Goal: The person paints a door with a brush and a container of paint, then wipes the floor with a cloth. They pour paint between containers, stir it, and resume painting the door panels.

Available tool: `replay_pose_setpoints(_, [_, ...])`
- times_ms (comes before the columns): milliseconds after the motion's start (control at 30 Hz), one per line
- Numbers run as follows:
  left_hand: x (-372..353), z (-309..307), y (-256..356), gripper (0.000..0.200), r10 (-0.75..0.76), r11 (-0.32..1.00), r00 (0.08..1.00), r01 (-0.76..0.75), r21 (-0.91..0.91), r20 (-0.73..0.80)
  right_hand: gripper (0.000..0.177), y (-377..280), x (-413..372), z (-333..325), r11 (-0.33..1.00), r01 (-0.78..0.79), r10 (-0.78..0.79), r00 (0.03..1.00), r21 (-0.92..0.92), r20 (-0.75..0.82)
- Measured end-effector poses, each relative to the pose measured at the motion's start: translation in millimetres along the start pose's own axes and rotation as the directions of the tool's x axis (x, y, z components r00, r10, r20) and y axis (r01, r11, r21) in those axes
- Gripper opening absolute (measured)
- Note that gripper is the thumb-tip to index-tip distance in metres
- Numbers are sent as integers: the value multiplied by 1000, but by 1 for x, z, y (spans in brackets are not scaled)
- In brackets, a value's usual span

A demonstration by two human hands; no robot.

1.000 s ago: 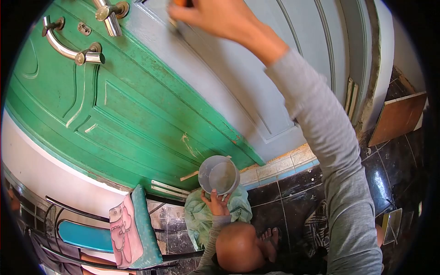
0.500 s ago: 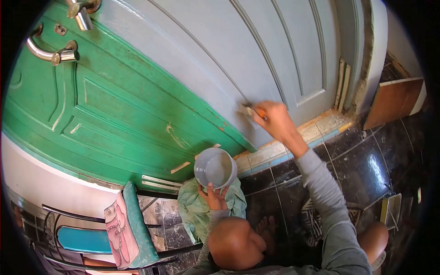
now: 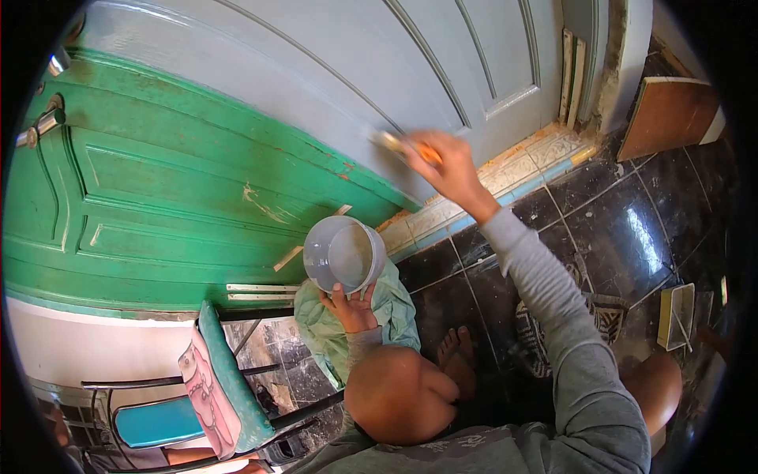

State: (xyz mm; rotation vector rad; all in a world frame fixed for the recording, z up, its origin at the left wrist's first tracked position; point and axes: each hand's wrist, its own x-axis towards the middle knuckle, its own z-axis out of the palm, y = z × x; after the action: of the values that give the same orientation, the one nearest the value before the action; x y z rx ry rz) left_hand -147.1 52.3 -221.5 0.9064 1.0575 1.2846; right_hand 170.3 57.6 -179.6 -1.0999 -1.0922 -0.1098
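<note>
My right hand [image 3: 448,170] is closed round the orange handle of a paintbrush [image 3: 392,144], whose blurred bristles are at the lower part of the grey door [image 3: 316,95]. My left hand [image 3: 353,310] holds a round grey tub [image 3: 345,254] from below and the side, its fingers against the wall. Some grey paint shows inside the tub. Green cloth [image 3: 395,304] lies beneath that hand. Left of the grey door stands a green door [image 3: 174,189] with scuffed paint.
A chair with a blue seat [image 3: 158,421] and a pink and teal cushion [image 3: 229,387] is at the lower left. A brown board [image 3: 669,118] leans at the right. A rectangular tray [image 3: 677,317] rests on dark floor tiles [image 3: 632,229]. A patterned mat [image 3: 606,314] lies beneath my right arm.
The view has shifted, so the doors sit further left and higher. My right hand and the brush appear up and left along the grey door. My left hand still holds the tub.
</note>
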Motion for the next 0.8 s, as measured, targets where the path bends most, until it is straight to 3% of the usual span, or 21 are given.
replay_pose_setpoints(67, [-4, -5, -4, 81, -12, 1000, 1000, 12, 14, -5, 20, 54, -78, -11, 962, -184, 227, 948, -200, 224])
replay_pose_setpoints(167, [-1, -1, -9, 80, -31, 999, 999, 31, 23, 8, 19, 59, -92, -20, 968, -174, 212, 952, -181, 222])
replay_pose_setpoints(267, [-8, -6, -11, 80, -51, 998, 998, 52, 27, -36, 16, 6, 3, -17, 990, 65, -46, 989, -127, 144])
replay_pose_setpoints(367, [-1, -3, -9, 78, -41, 999, 999, 41, 7, -21, 16, -32, 73, -18, 960, 276, -278, 960, -42, -31])
replay_pose_setpoints(467, [0, -2, -5, 77, -12, 1000, 1000, 12, 4, -5, 15, -37, 58, -16, 981, 190, -185, 975, 31, -127])
replay_pose_setpoints(533, [-5, 2, -2, 77, 2, 1000, 1000, -2, 9, -9, 14, -6, 3, -1, 999, 38, -36, 998, 38, -60])
replay_pose_setpoints(600, [-6, -2, -5, 77, -23, 1000, 1000, 23, 13, -11, 15, 30, -49, 3, 993, -97, 102, 991, 60, -89])
replay_pose_setpoints(700, [-7, -9, -5, 77, -35, 999, 999, 35, 19, -12, 16, 48, -73, -9, 985, -114, 126, 988, -128, 93])
replay_pose_setpoints(800, [-8, 0, -7, 79, -49, 999, 999, 49, 4, -10, 14, 4, -39, -18, 998, -50, 48, 998, -49, -32])
